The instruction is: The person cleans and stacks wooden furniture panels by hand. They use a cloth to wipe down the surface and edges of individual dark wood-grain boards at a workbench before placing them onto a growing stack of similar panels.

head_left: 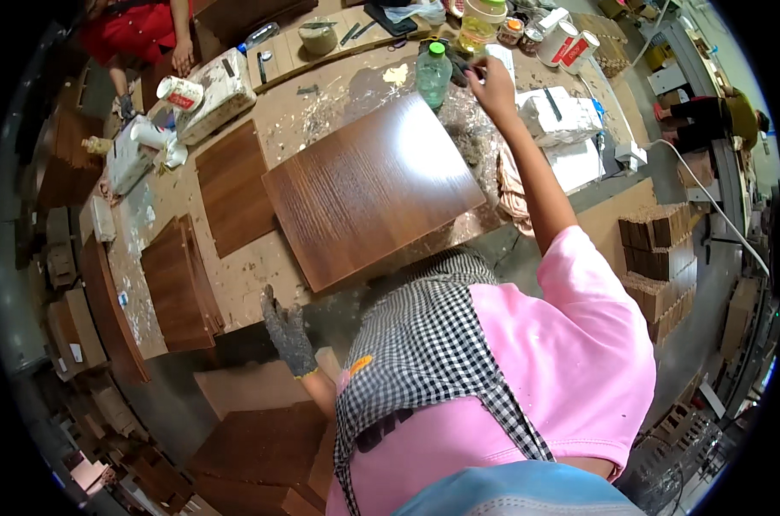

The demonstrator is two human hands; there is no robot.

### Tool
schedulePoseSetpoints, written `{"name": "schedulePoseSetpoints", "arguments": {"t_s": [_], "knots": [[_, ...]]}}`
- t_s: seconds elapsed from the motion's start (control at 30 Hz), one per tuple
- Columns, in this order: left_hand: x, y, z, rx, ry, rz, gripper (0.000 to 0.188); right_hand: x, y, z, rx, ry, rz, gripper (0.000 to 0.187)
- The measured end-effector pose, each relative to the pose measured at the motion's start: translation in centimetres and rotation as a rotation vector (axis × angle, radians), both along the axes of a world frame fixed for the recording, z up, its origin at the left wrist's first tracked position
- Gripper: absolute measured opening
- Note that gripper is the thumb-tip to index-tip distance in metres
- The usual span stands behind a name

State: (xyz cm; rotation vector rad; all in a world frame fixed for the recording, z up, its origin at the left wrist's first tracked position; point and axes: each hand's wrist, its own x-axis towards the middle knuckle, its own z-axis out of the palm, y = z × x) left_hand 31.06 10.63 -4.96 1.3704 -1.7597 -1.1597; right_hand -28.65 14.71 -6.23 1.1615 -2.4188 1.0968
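A glossy brown wood-grain panel lies on the worktable in front of me, its near edge reaching the table's edge. My left hand, in a grey work glove, hangs open by the table's front edge, just off the panel's near left corner. Bare, my right hand reaches past the panel's far right corner. Its fingers are bent together beside a dark crumpled glove-like thing; what they pinch, if anything, is too small to tell. Close by stands a green-capped clear bottle holding greenish liquid.
More brown panels lie to the left. A wrapped block stands at the back left, another wrapped block at the right. A folded cloth lies by the right edge. Across the table is a person in red. Cardboard stacks stand on the floor.
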Motion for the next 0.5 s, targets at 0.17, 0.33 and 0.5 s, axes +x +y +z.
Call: {"name": "schedulePoseSetpoints", "arguments": {"t_s": [0.17,0.33,0.5], "knots": [[-4.0,0.5,4.0,-0.126,-0.02,-0.003,0.06,-10.8,3.1,-11.8,0.308,-0.144,-0.119,0.029],[-7.8,-1.2,6.8,-0.203,-0.104,-0.001,0.058,-7.9,6.8,-11.4,0.32,-0.03,-0.039,0.054],[-10.7,-3.8,7.7,-0.425,-0.286,-0.13,0.055,3.5,16.7,-5.3,0.756,0.07,-0.084,0.047]]}}
